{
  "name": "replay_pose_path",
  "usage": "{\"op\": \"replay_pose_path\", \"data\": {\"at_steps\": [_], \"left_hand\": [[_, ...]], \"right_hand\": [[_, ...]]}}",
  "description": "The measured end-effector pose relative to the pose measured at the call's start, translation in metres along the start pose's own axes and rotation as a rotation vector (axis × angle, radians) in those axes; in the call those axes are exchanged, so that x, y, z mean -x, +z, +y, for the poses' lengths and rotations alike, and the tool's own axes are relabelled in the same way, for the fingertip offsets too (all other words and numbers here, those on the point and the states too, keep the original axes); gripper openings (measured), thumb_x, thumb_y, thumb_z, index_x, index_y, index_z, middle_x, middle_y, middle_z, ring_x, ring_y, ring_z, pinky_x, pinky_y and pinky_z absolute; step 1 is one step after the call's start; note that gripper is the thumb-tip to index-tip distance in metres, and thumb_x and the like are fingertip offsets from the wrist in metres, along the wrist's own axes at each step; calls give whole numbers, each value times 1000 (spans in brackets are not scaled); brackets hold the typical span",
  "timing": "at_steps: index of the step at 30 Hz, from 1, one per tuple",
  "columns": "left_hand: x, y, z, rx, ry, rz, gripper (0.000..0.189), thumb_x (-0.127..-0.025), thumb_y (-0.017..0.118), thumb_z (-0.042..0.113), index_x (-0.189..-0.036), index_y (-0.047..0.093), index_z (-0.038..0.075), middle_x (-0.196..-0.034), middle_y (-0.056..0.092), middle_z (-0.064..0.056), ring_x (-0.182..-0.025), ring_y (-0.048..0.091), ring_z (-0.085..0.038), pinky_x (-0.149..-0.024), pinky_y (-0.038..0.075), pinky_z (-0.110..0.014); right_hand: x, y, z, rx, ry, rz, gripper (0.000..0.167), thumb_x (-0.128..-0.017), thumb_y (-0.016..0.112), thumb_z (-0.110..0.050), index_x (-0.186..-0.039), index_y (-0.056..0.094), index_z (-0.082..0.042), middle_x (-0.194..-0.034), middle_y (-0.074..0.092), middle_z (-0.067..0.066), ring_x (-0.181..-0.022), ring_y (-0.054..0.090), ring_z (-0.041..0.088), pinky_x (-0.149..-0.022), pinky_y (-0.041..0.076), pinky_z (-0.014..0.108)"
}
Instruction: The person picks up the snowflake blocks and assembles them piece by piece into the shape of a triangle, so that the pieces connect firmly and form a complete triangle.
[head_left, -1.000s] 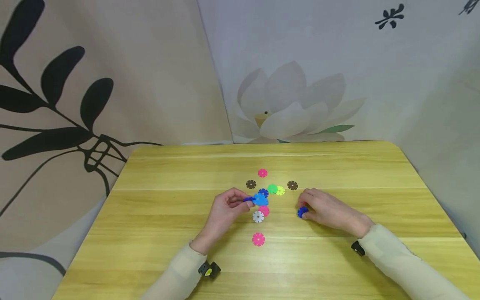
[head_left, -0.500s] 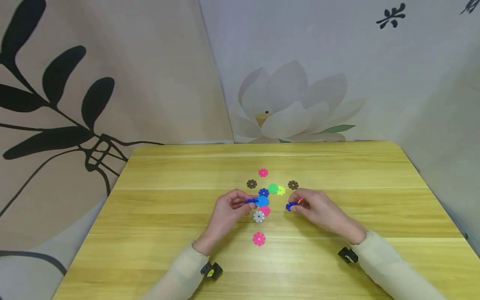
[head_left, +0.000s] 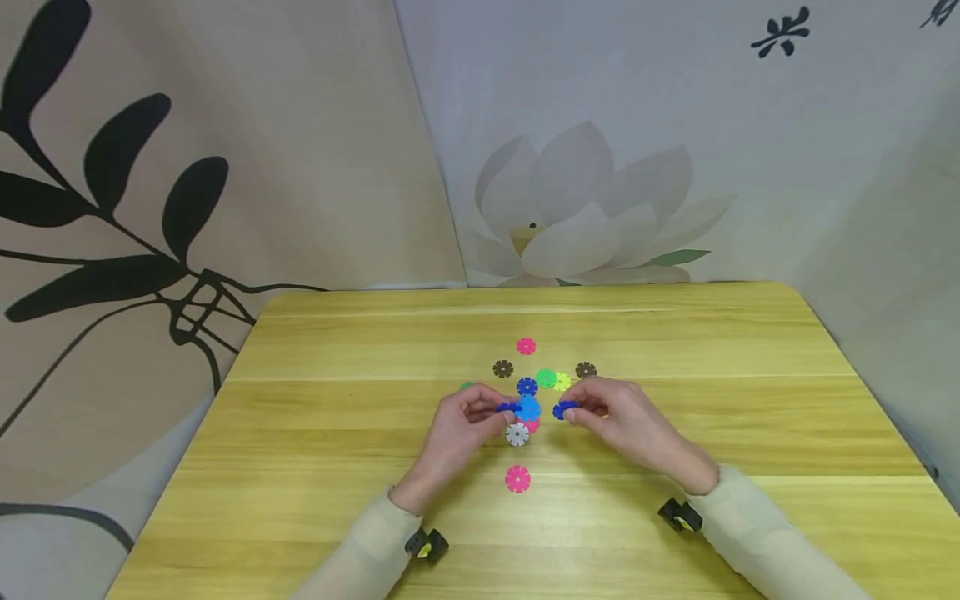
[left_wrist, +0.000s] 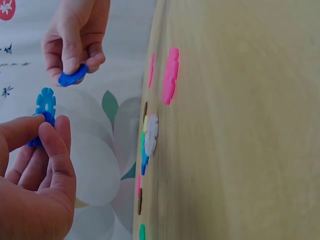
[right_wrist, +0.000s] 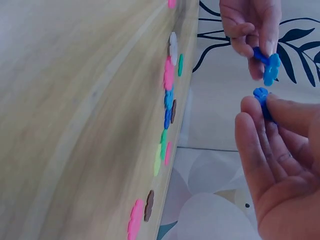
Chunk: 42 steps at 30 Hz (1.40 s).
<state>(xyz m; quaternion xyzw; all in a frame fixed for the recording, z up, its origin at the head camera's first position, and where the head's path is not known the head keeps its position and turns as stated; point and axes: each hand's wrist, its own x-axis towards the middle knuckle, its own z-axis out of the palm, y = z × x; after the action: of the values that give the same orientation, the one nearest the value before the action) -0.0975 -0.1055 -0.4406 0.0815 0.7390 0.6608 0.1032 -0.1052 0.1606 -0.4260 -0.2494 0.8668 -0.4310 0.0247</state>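
My left hand [head_left: 467, 423] pinches a dark blue notched plastic disc [head_left: 507, 407] between thumb and fingers. A light blue notched disc [left_wrist: 46, 96] is joined to it and sticks out past the fingertips. Facing it, my right hand [head_left: 626, 418] pinches another dark blue notched disc [right_wrist: 262, 97] by its edge. A small gap separates this disc from the light blue one. Both hands are raised above the table, as the wrist views show. Fingers cover part of each dark blue disc.
Below the hands, the wooden table [head_left: 337, 467] bears loose notched discs: a white disc [head_left: 517, 434], a pink disc [head_left: 517, 479], a dark blue disc [head_left: 527, 387], a green disc [head_left: 546, 378], a yellow disc [head_left: 562, 382] and brown discs [head_left: 586, 369]. Patterned cloth stands behind.
My right hand has lifted its dark blue disc and brought it left, close to the left hand. The left hand has shifted slightly right with its joined discs, and a green disc now shows beside it.
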Motion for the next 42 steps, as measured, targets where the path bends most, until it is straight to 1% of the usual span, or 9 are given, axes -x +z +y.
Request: {"op": "replay_pose_path", "data": {"at_steps": [13, 19, 23, 27, 30, 33, 35, 39, 42], "left_hand": [[0, 2, -1, -8, 18, -19, 16, -90, 77, 4, -104, 71, 1, -111, 77, -12, -96, 74, -23, -82, 60, -29], [1, 4, 0, -23, 13, -49, 20, -92, 78, 10, -108, 73, 1, -109, 77, -12, -96, 75, -23, -81, 61, -32], [1, 4, 1, -23, 11, -61, 23, -93, 78, 13, -112, 76, 1, -106, 78, -12, -95, 75, -30, -80, 62, -36], [1, 5, 2, -8, 8, -50, 19, -93, 78, 13, -108, 79, 1, -106, 78, -11, -93, 72, -41, -75, 62, -32], [0, 7, 2, 17, 0, -43, 17, -93, 78, 11, -105, 79, 0, -108, 78, -11, -93, 71, -43, -74, 62, -30], [-1, 8, 1, 55, -17, -39, 16, -92, 78, 8, -105, 79, -2, -108, 78, -12, -92, 73, -41, -75, 62, -31], [-1, 8, 0, 85, -20, -37, 17, -92, 78, 6, -106, 78, -4, -107, 77, -14, -92, 74, -38, -77, 62, -32], [-2, 7, 1, 142, -21, -40, 20, -95, 76, 8, -109, 76, -6, -102, 78, -15, -86, 76, -24, -80, 62, -33], [-2, 5, 2, 166, -10, -61, 26, -100, 71, 14, -114, 74, -8, -104, 77, -17, -87, 75, -17, -84, 61, -34]], "right_hand": [[-3, 5, -9, 2, -31, -18, 9, -96, 75, -12, -105, 75, -14, -93, 69, -11, -84, 67, 5, -79, 60, 26], [-4, 6, -11, 19, -51, -19, 10, -94, 76, -9, -103, 75, -13, -91, 70, -10, -82, 67, 4, -77, 60, 26], [-5, 6, -12, 22, -64, -16, 11, -93, 77, -7, -103, 75, -13, -91, 71, -10, -82, 67, 4, -77, 60, 26], [-5, 7, -15, 27, -96, -2, 13, -92, 78, -5, -103, 75, -12, -91, 71, -10, -81, 67, 4, -75, 60, 25], [-5, 7, -17, 27, -140, 26, 15, -89, 79, -2, -100, 76, -11, -89, 71, -9, -80, 67, 4, -72, 59, 25], [-5, 8, -18, 25, -176, 52, 15, -88, 80, 0, -98, 76, -11, -88, 70, -9, -80, 67, 4, -70, 59, 25], [-6, 9, -18, 19, -177, 56, 15, -88, 80, -1, -98, 77, -11, -89, 71, -9, -80, 67, 5, -70, 59, 26], [-7, 9, -18, 1, -126, 48, 10, -92, 78, -7, -101, 77, -11, -91, 72, -7, -82, 68, 5, -72, 60, 26], [-8, 8, -17, -8, -85, 45, 10, -93, 78, -11, -103, 78, -11, -92, 73, -6, -81, 69, 6, -72, 60, 26]]}}
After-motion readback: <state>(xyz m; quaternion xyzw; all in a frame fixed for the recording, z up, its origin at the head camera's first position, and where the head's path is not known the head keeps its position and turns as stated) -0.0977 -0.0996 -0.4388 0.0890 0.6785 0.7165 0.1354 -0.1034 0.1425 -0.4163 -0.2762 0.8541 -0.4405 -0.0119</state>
